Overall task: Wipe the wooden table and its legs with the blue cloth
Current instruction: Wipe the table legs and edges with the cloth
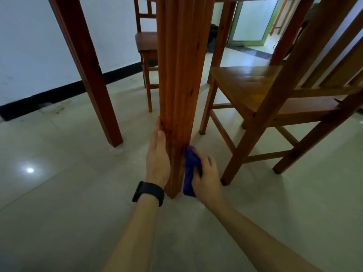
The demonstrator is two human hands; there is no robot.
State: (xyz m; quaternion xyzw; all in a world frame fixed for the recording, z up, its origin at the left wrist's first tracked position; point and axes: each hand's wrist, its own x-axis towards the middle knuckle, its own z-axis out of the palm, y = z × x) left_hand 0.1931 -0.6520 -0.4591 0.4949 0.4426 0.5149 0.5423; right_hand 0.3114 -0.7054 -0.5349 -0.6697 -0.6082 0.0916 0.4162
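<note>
Low on the reddish, grooved wooden table leg (180,95), the right hand (206,173) clasps a bunched deep-blue cloth (189,171) against its right face near the tiled floor (59,213); the left hand (158,154) lies flat, fingers extended, on the opposite face.

Bare forearms, no sleeves; black smartwatch (148,193) strapped on left wrist.

Floor (59,213): pale glossy tiles, with a light glare at 8 o'clock.
Near counter leg (180,75): stands on it, centre.
Second counter leg (86,75): 10 o'clock of the near one.
Chairs: one (255,91) at 2 o'clock, another (146,42) at 12 o'clock.
</note>
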